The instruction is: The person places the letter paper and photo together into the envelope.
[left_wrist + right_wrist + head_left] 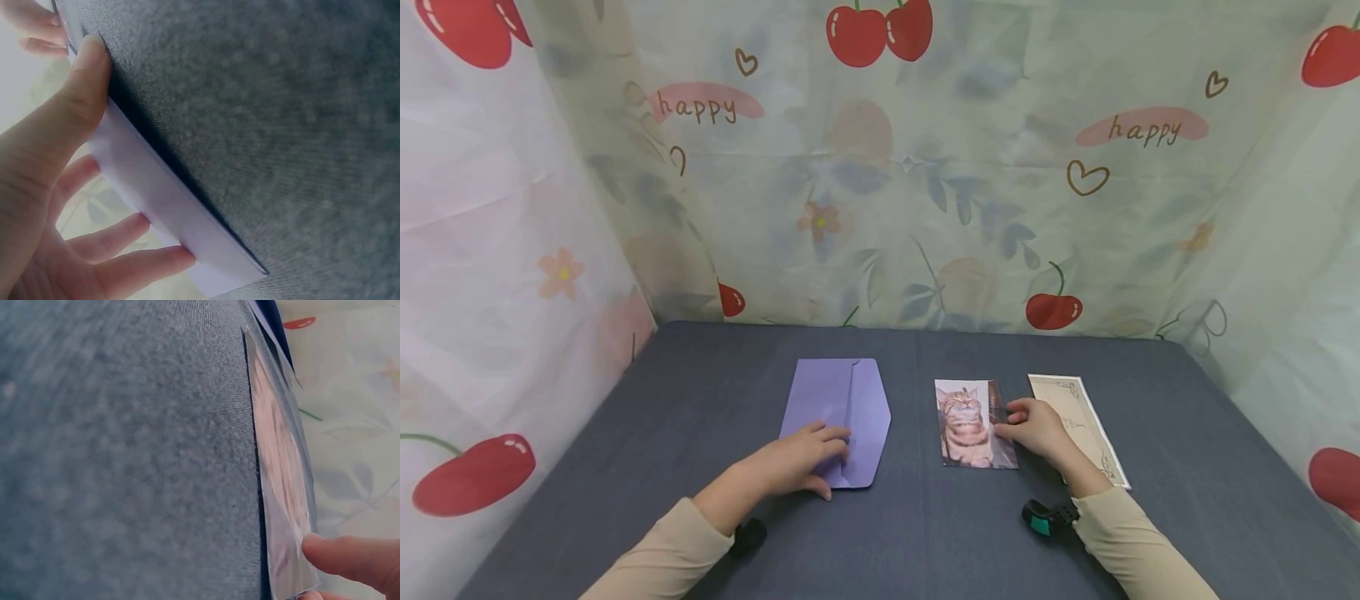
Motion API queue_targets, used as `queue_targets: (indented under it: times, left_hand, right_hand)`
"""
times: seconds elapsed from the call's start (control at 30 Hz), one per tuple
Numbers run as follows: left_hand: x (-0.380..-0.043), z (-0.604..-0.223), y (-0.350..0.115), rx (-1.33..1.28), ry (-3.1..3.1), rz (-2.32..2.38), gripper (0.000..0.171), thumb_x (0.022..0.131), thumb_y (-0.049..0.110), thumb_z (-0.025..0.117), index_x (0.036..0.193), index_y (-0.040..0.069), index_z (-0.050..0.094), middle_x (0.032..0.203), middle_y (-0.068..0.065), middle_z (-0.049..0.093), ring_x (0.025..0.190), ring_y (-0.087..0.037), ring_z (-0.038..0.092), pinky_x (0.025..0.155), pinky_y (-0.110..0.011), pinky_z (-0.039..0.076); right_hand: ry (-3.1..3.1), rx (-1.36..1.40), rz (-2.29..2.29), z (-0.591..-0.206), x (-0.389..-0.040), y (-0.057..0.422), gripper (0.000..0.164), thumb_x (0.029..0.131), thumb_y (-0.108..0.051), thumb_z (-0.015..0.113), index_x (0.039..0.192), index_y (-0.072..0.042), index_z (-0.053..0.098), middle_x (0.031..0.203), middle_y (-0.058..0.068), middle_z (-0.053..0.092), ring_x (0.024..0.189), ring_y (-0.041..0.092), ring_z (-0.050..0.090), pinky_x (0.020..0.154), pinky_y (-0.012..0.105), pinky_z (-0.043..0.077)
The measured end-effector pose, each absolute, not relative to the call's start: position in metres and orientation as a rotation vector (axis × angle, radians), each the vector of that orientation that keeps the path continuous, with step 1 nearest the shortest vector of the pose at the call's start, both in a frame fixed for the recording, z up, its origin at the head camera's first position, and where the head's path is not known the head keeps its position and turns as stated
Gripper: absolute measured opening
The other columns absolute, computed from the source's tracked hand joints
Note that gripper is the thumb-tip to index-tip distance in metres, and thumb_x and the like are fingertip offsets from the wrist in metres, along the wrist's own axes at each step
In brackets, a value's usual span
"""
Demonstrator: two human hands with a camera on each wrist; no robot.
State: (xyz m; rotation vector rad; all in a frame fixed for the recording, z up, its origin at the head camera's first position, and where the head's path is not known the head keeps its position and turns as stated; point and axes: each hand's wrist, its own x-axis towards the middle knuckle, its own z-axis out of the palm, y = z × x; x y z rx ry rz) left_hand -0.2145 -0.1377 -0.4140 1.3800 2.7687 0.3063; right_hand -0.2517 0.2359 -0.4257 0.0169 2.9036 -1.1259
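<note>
Purple paper envelope (827, 387), pressed lightly under the left hand (796, 460), lies left of centre on the dark cloth-covered table (700, 375), its tapered flap spread rightward! That left hand has its fingers loosely extended across the paper, thumb down by the near edge, steadying rather than clutching. Over on the other side, the right hand (1039, 429) has the glossy rectangular photograph of an orange cat (962, 433) by its right edge, thumb on the face, a fingertip at the rim: a pinch, by the look of it. Just beyond that hand, the cream card with a decorative border (1081, 417) lies partly behind the forearm. So the step in hand, I'd judge, is taking hold of the picture while the envelope is kept put. The photograph lies near the flap but apart from it. What the next move calls for, I reckon: a firm edge grip, the print unbent, the envelope held steady!
</note>
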Motion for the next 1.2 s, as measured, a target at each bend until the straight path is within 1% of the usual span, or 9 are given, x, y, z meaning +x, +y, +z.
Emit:
queue_targets:
  times: [0.3, 0.5, 0.63, 0.77, 0.9, 1.03, 1.2]
  left_hand:
    - [-0.215, -0.413, -0.137, 1.364, 2.76, 0.311, 0.038, 0.072, 0.024, 0.076, 0.102, 0.01, 0.058, 0.131, -0.018, 0.053, 0.12, -0.042, 0.05, 0.101, -0.053, 0.038]
    - [-0.214, -0.412, -0.137, 1.358, 2.758, 0.317, 0.038, 0.071, 0.024, 0.076, 0.101, 0.01, 0.058, 0.131, -0.018, 0.053, 0.12, -0.045, 0.049, 0.101, -0.054, 0.038]
    - [-0.214, -0.412, -0.137, 1.362, 2.758, 0.327, 0.038, 0.071, 0.023, 0.076, 0.101, 0.009, 0.057, 0.131, -0.018, 0.053, 0.119, -0.047, 0.049, 0.1, -0.055, 0.038]
    - [-0.214, -0.412, -0.137, 1.353, 2.752, 0.333, 0.038, 0.071, 0.023, 0.076, 0.101, 0.01, 0.057, 0.131, -0.018, 0.052, 0.119, -0.047, 0.048, 0.101, -0.055, 0.038]
    - [-0.214, -0.412, -0.137, 1.344, 2.747, 0.335, 0.038, 0.072, 0.023, 0.076, 0.102, 0.01, 0.057, 0.132, -0.018, 0.052, 0.119, -0.048, 0.048, 0.1, -0.055, 0.038]
    - [-0.214, -0.412, -0.137, 1.352, 2.753, 0.331, 0.038, 0.071, 0.024, 0.076, 0.101, 0.01, 0.057, 0.131, -0.018, 0.052, 0.119, -0.047, 0.049, 0.1, -0.055, 0.038]
    - [-0.214, -0.412, -0.138, 1.363, 2.758, 0.331, 0.038, 0.071, 0.024, 0.076, 0.101, 0.01, 0.057, 0.131, -0.019, 0.053, 0.118, -0.047, 0.049, 0.099, -0.054, 0.039]
  right_hand:
    - [2.892, 0.077, -1.11, -0.429, -0.256, 0.234, 0.048, 0.072, -0.012, 0.075, 0.109, 0.013, 0.056, 0.088, 0.021, 0.064, 0.075, 0.022, 0.059, 0.061, 0.028, 0.046]
    - [2.873, 0.09, -1.163, -0.429, -0.256, 0.235, 0.044, 0.071, -0.01, 0.075, 0.105, 0.014, 0.057, 0.084, 0.02, 0.064, 0.072, 0.02, 0.058, 0.058, 0.024, 0.044]
    - [2.856, 0.094, -1.21, -0.427, -0.255, 0.235, 0.04, 0.073, -0.008, 0.074, 0.103, 0.014, 0.058, 0.081, 0.018, 0.063, 0.071, 0.017, 0.056, 0.058, 0.023, 0.044]
    - [2.829, 0.098, -1.238, -0.423, -0.253, 0.237, 0.035, 0.079, -0.006, 0.068, 0.106, 0.014, 0.058, 0.086, 0.021, 0.064, 0.071, 0.015, 0.058, 0.06, 0.025, 0.049]
    - [2.777, 0.09, -1.296, -0.422, -0.252, 0.238, 0.033, 0.083, -0.002, 0.061, 0.112, 0.014, 0.055, 0.093, 0.026, 0.065, 0.071, 0.015, 0.063, 0.063, 0.029, 0.055]
    - [2.747, 0.067, -1.369, -0.421, -0.251, 0.238, 0.035, 0.085, 0.0, 0.057, 0.118, 0.013, 0.053, 0.098, 0.028, 0.066, 0.074, 0.016, 0.065, 0.065, 0.032, 0.056]
    - [2.737, 0.069, -1.416, -0.417, -0.251, 0.239, 0.039, 0.087, -0.002, 0.057, 0.124, 0.009, 0.051, 0.105, 0.028, 0.065, 0.08, 0.016, 0.065, 0.067, 0.031, 0.056]
